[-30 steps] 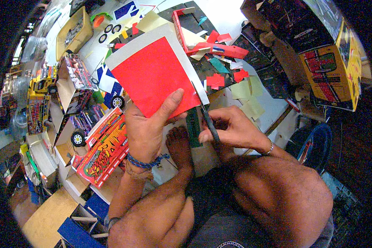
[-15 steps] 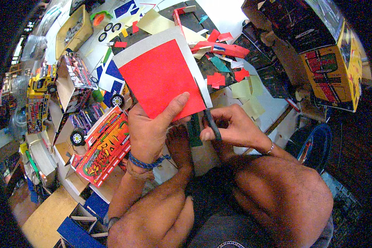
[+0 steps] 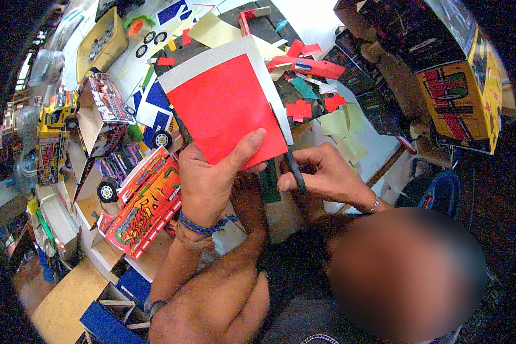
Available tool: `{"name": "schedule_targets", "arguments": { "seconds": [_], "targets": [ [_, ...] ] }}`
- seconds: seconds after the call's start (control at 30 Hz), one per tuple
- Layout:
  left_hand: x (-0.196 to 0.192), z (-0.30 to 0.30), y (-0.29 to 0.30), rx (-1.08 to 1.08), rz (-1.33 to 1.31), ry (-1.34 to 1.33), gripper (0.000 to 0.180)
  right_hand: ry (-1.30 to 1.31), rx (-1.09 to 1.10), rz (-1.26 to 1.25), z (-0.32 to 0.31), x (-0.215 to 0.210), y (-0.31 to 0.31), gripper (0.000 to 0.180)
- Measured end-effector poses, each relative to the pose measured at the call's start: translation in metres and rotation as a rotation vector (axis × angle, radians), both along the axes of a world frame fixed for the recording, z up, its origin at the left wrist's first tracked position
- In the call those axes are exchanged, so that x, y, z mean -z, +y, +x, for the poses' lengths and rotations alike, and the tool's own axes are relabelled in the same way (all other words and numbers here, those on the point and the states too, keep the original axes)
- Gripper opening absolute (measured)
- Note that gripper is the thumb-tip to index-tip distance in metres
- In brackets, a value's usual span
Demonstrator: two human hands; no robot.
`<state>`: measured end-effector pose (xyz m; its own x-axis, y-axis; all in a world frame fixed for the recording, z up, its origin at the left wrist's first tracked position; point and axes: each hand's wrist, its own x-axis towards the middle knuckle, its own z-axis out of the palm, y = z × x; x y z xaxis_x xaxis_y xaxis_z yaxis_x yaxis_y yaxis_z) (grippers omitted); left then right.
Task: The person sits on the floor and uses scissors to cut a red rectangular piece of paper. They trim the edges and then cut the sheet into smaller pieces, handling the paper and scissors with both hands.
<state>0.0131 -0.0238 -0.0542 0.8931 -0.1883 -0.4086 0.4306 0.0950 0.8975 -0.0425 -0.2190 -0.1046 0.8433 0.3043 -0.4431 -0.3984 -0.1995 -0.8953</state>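
Observation:
My left hand (image 3: 215,178) grips the lower edge of a red sheet (image 3: 226,109), thumb on top and fingers underneath. A pale grey-white border runs along the sheet's top and right sides. Black-handled scissors (image 3: 296,172) are in my right hand (image 3: 327,175), their handle at the sheet's lower right corner. The blades lie along the line between the red area and the pale strip (image 3: 279,112) on the right, partly hidden by the sheet. That strip stands slightly apart from the red at its lower end.
Beyond the sheet, a dark board (image 3: 284,26) carries red and green scraps. On the left are a red decorated toy truck panel (image 3: 149,209), a yellow toy truck (image 3: 57,109), black wheels (image 3: 161,139) and a yellow tray (image 3: 104,37). A large yellow-and-black box (image 3: 464,97) stands right.
The sheet and my hands have shifted very slightly to the right. My left hand still grips the sheet and my right hand still holds the scissors.

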Motion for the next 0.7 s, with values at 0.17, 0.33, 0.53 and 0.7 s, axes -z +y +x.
{"name": "schedule_targets", "arguments": {
  "seconds": [0.17, 0.33, 0.53, 0.7],
  "targets": [
    [-0.001, 0.000, 0.001, 0.013, 0.007, -0.023, 0.029, -0.037, 0.024, -0.006, -0.002, 0.004, 0.001, 0.049],
    [-0.001, 0.001, 0.001, 0.013, -0.047, 0.002, 0.028, -0.057, 0.031, -0.004, -0.001, 0.007, 0.000, 0.050],
    [0.006, 0.014, 0.004, -0.133, -0.086, 0.048, 0.029, -0.094, -0.009, -0.021, -0.001, 0.006, 0.000, 0.050],
    [0.007, 0.009, 0.005, -0.057, 0.095, -0.158, 0.027, 0.018, -0.049, -0.045, 0.000, -0.004, -0.002, 0.047]
  ]
}}
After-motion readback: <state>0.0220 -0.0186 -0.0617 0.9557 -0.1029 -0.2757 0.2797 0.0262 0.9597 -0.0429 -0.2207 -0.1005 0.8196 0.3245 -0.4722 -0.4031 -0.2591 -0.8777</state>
